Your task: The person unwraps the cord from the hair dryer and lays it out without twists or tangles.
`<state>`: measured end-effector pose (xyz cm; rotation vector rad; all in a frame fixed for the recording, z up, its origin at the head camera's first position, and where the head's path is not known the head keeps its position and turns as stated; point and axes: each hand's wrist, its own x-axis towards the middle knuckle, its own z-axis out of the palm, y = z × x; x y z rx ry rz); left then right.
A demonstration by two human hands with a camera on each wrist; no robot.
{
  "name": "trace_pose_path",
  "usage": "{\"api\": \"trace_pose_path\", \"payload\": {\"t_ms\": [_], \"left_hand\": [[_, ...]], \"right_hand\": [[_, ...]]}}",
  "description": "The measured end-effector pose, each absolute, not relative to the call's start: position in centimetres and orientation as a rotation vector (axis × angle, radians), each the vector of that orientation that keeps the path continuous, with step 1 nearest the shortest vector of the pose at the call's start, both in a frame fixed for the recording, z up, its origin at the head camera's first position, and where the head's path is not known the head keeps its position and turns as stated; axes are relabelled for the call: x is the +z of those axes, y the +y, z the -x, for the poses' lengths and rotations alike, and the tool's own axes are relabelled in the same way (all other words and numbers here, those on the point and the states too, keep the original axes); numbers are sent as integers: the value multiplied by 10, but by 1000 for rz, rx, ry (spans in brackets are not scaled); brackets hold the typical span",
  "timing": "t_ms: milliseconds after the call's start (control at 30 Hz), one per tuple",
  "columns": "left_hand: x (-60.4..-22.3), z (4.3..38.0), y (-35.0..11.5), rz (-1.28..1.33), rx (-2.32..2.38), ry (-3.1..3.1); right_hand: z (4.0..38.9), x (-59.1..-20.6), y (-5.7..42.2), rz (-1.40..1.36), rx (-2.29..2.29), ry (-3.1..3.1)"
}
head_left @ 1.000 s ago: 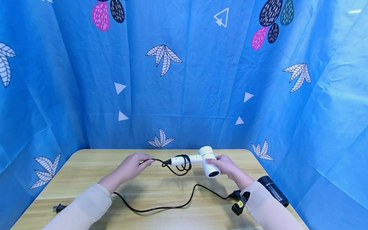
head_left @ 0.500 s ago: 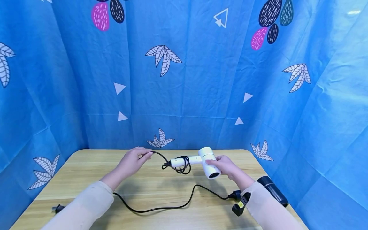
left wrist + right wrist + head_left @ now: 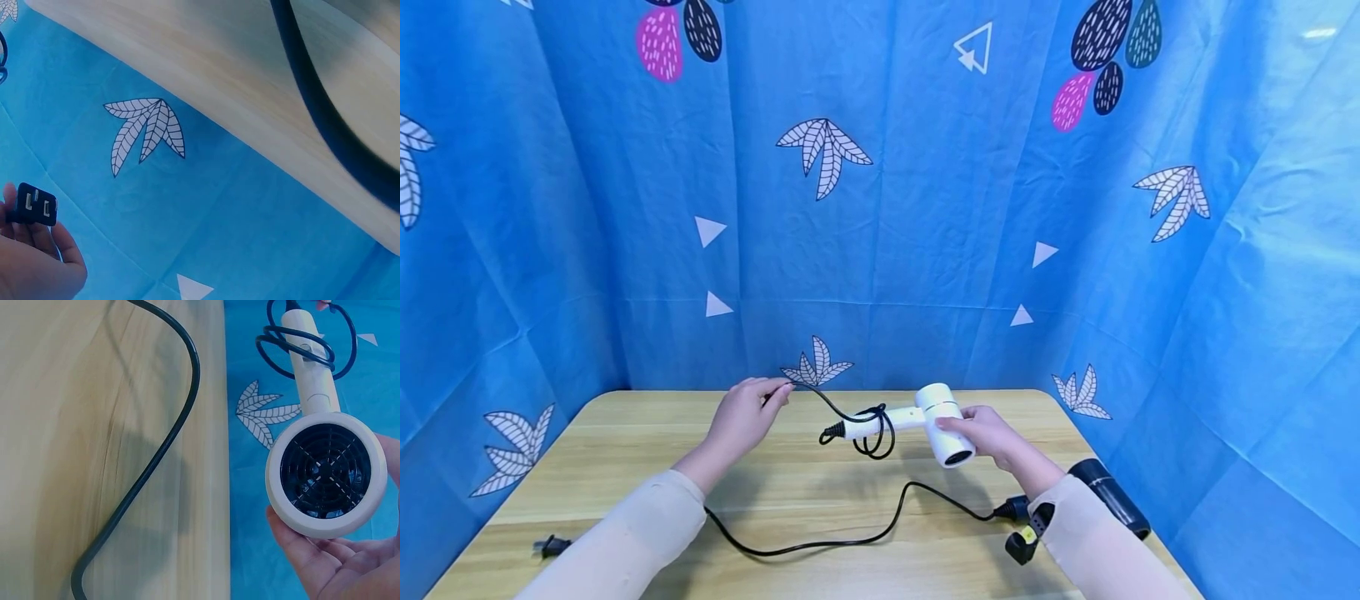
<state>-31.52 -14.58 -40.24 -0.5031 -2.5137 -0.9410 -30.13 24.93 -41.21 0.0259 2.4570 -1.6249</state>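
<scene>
My right hand (image 3: 988,433) grips the head of a white hair dryer (image 3: 940,433), held above the table with its handle pointing left. Its round black grille faces the right wrist camera, where the palm and fingers lie under and around the head (image 3: 325,475). The dryer's black cord (image 3: 880,450) lies in loose loops around the handle. To the left, my left hand (image 3: 741,421) holds the far end of that cord; in the left wrist view a black two-pin plug (image 3: 36,205) sits between its fingers. From the handle's loops, the cord rises to this hand.
A second black cable (image 3: 820,546) curves across the wooden table (image 3: 820,575), with a two-pin plug (image 3: 553,546) at left and a black connector (image 3: 1013,508) at right. A black plug with a yellow label (image 3: 1022,543) and a black cylinder (image 3: 1108,496) lie near my right sleeve.
My left hand has risen slightly and moved a little left, drawing the cord upward. The loops around the handle have shifted and hang looser. The right hand and dryer stay nearly still.
</scene>
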Motion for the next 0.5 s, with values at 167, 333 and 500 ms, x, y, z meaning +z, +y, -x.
{"api": "trace_pose_path", "payload": {"t_ms": [167, 333, 500], "left_hand": [[-405, 317, -146, 455, -927, -2531], [-406, 319, -145, 421, -931, -2548], [-408, 324, -145, 388, -926, -2579]], "right_hand": [[302, -412, 250, 17, -1623, 2449], [302, -412, 250, 28, -1619, 2449], [302, -412, 251, 37, -1616, 2451]]}}
